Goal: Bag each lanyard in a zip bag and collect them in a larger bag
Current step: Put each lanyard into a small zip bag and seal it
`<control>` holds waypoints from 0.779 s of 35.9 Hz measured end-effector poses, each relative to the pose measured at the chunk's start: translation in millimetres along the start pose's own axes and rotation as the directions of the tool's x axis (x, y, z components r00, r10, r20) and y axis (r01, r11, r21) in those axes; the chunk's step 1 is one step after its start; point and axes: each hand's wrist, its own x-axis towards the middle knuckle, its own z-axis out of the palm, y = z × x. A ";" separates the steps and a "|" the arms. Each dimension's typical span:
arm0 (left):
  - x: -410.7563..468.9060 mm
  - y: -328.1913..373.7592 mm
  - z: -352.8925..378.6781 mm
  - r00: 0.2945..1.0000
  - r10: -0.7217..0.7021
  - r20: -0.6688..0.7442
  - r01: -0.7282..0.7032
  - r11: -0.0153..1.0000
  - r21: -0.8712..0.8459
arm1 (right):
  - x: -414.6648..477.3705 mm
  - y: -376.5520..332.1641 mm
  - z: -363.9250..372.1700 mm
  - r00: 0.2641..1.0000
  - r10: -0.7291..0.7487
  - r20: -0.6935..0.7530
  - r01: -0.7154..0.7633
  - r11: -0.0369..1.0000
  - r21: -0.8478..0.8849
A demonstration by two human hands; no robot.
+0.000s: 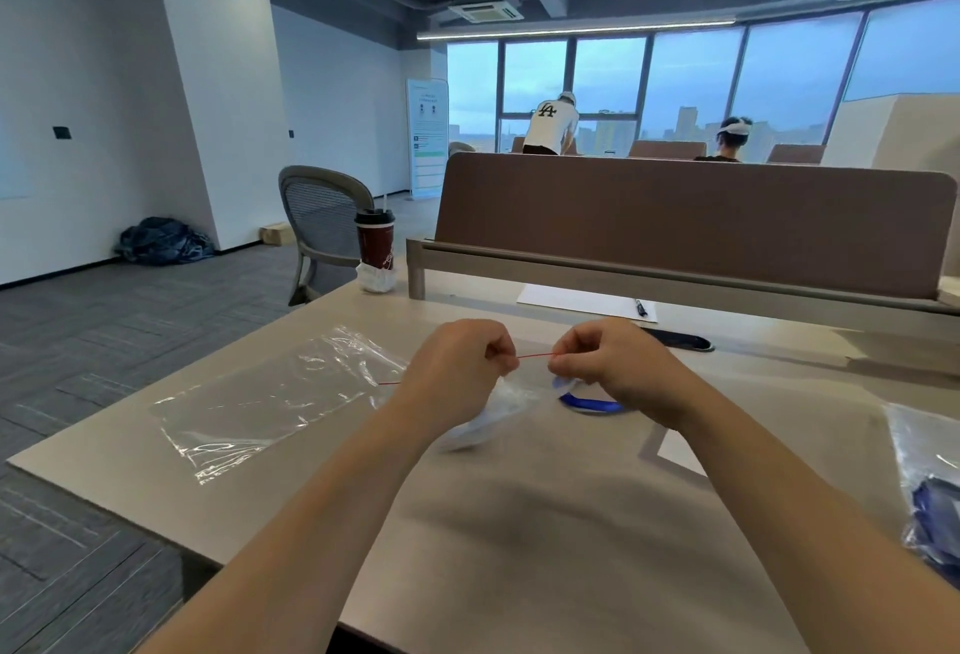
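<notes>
Both hands hold a small clear zip bag above the middle of the table. My left hand and my right hand each pinch its red zip strip, which stretches taut between them. The bag hangs down under my left hand. A blue lanyard shows just below my right hand; whether it sits inside the bag I cannot tell. A larger clear zip bag lies flat on the table to the left. At the right edge, another clear bag holds blue lanyards.
A dark red cup with a lid stands at the table's far left corner beside a crumpled white mask. White paper with a pen lies by the brown divider panel. A grey chair stands beyond the table.
</notes>
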 end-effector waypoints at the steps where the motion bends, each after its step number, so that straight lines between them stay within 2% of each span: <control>1: -0.8 -0.7 0.2 1.000 0.008 -0.004 -0.008 1.000 -0.011 | -1.6 3.0 -1.6 1.000 0.004 -0.004 -0.004 0.999 0.036; 6: 0.2 -4.8 1.3 0.999 0.039 -0.018 -0.039 0.998 -0.048 | -4.7 6.5 -0.4 0.998 0.024 -0.053 -0.014 0.981 0.195; 11: 2.9 -1.7 5.9 1.000 0.029 0.013 -0.028 0.999 -0.042 | -3.7 5.4 0.9 0.991 0.085 -0.101 -0.059 0.970 0.235; 18: 6.1 -3.5 0.7 1.000 0.001 -0.001 -0.001 0.996 -0.086 | -2.8 3.7 2.7 0.983 0.144 -0.111 -0.089 0.914 0.395; 23: 5.9 -2.8 -9.5 1.000 -0.006 0.020 0.008 0.995 -0.103 | -5.5 -4.0 -0.3 0.987 0.091 -0.135 -0.030 0.918 0.396; 28: 8.0 -18.2 -28.1 0.995 -0.090 0.033 0.091 0.994 -0.058 | -4.0 -10.5 -15.4 0.963 0.064 -0.264 0.019 0.954 0.300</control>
